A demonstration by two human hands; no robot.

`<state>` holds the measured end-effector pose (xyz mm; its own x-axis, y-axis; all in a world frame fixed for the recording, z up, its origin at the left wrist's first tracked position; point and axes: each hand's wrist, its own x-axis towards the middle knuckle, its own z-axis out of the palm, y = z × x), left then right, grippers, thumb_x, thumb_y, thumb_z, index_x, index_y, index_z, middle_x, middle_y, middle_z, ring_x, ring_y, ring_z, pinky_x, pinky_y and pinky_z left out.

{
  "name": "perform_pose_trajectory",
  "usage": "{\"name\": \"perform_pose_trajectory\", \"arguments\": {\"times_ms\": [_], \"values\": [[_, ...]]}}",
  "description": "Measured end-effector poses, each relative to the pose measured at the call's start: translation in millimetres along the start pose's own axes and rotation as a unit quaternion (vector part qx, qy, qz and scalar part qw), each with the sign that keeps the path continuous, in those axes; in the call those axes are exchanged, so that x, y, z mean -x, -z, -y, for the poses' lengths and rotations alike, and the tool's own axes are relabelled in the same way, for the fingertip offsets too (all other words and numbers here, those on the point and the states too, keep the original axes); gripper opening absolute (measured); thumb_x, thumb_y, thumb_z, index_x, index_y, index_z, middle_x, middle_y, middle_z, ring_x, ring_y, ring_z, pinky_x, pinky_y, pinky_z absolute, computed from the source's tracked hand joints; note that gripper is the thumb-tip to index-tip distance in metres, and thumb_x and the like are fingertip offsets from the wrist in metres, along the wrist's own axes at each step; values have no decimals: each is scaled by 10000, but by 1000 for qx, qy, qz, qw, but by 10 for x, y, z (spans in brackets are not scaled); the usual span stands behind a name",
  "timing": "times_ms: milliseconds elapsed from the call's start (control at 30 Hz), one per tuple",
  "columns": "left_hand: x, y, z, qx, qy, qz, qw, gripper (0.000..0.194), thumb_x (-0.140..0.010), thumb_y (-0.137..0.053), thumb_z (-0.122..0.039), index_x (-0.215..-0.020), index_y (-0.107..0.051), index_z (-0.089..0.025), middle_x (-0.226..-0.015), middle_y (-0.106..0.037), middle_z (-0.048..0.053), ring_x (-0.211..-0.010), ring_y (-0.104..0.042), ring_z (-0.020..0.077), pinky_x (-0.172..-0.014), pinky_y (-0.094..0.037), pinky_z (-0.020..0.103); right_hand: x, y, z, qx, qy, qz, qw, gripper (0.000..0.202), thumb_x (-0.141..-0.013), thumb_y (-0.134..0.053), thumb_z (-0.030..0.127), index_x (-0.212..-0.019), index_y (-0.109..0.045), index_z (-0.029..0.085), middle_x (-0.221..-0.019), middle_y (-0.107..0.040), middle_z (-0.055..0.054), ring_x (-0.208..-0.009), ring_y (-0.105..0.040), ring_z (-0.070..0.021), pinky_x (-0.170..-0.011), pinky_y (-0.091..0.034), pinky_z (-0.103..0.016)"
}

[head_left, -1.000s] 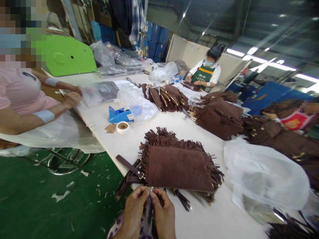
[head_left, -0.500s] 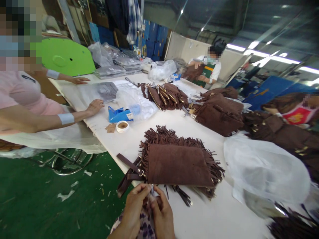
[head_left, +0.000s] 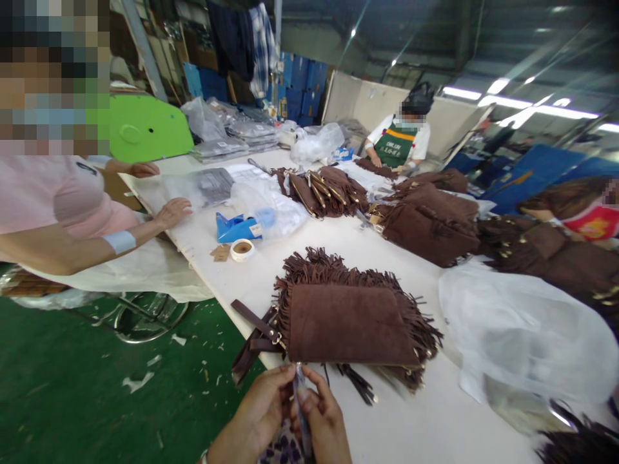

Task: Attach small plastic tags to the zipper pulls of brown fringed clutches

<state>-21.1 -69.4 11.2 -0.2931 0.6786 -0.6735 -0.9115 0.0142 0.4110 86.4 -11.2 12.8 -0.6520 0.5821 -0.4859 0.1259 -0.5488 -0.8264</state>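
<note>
A brown fringed bag (head_left: 348, 325) lies on top of others at the front of the white table, its wrist straps (head_left: 256, 325) hanging over the left edge. Just below its lower left corner, my left hand (head_left: 264, 409) and my right hand (head_left: 322, 412) meet with bent fingers. Between them is a thin greyish strip (head_left: 302, 412), pinched at its upper end by my left fingertips and held along its length by my right hand. What the strip is made of cannot be made out.
Blue tape dispenser (head_left: 238, 227), tape roll (head_left: 242, 249) and tags (head_left: 220, 252) lie left of the bag. More brown bags (head_left: 425, 222) are piled behind; a clear plastic bag (head_left: 522, 335) lies right. One person (head_left: 68, 200) stands left, another (head_left: 399, 142) at the back.
The greyish strip shows more between my hands, which are slightly lower. The left person's hands have moved left. The back person's brown item has come down to the table.
</note>
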Motion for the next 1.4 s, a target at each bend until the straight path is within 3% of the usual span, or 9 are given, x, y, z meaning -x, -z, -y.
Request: {"name": "perform_pose_trajectory", "arguments": {"times_ms": [133,400,667,800,933,1100,1200,1300,1400], "values": [[-17,51,-3,-33,-14,16,999,189,-730,-723,-273,-781,-611,-130,-639,-606,32,-539,-580,169,-464,-423,258,0,41,-64,-34,-4,25,999,656,-695,-721,557,-1181,-506,171,-587,-593,27,-435,-471,-88,-430,-335,-188],[21,18,53,12,-21,5,1000,186,-714,-746,-265,-748,-624,-128,-688,-645,47,-590,-583,160,-528,-441,257,44,35,-166,-54,-23,-13,998,570,-659,-720,628,-961,-519,188,-547,-575,45,-354,-418,-58,-346,-308,-158],[-67,100,139,62,-6,30,998,134,-700,-762,-209,-739,-669,-121,-684,-650,31,-642,-596,148,-653,-466,259,-8,127,-186,-227,-121,120,959,552,-524,-853,540,-753,-485,197,-532,-553,62,-352,-382,-29,-342,-294,-148],[-80,117,178,88,5,18,996,147,-660,-790,-182,-734,-675,-128,-704,-672,35,-660,-605,153,-664,-462,261,15,139,-117,-278,-136,176,935,483,-582,-844,495,-701,-490,188,-511,-498,76,-356,-317,-8,-357,-238,-144],[-25,77,155,83,28,21,996,181,-613,-819,-175,-700,-667,-130,-665,-666,29,-624,-595,156,-641,-457,275,56,188,-55,-286,-142,213,923,454,-630,-811,504,-679,-486,190,-482,-450,85,-355,-270,-12,-362,-202,-153],[26,37,91,69,43,43,996,223,-590,-826,-166,-742,-663,-146,-661,-656,12,-600,-576,147,-609,-446,278,88,238,-7,-280,-185,212,918,511,-558,-849,502,-685,-457,199,-535,-443,93,-386,-276,-10,-377,-206,-142],[19,37,86,40,31,45,998,261,-582,-818,-153,-787,-656,-140,-689,-652,14,-628,-584,152,-642,-451,282,133,209,-29,-185,-159,173,954,529,-576,-787,606,-683,-468,198,-501,-486,66,-364,-334,-30,-375,-234,-162],[1,50,118,5,-11,20,1000,247,-587,-790,-128,-746,-602,-148,-683,-634,9,-633,-584,152,-638,-440,269,198,157,-73,20,-63,23,998,482,-687,-654,666,-760,-520,208,-543,-594,5,-384,-442,-98,-386,-307,-208],[5,47,151,-16,-66,-20,998,269,-597,-765,-110,-687,-520,-175,-649,-604,-15,-600,-561,136,-582,-406,240,244,133,-114,261,76,-127,954,368,-741,-631,593,-828,-575,239,-668,-670,-29,-521,-574,-177,-506,-410,-269]]}}
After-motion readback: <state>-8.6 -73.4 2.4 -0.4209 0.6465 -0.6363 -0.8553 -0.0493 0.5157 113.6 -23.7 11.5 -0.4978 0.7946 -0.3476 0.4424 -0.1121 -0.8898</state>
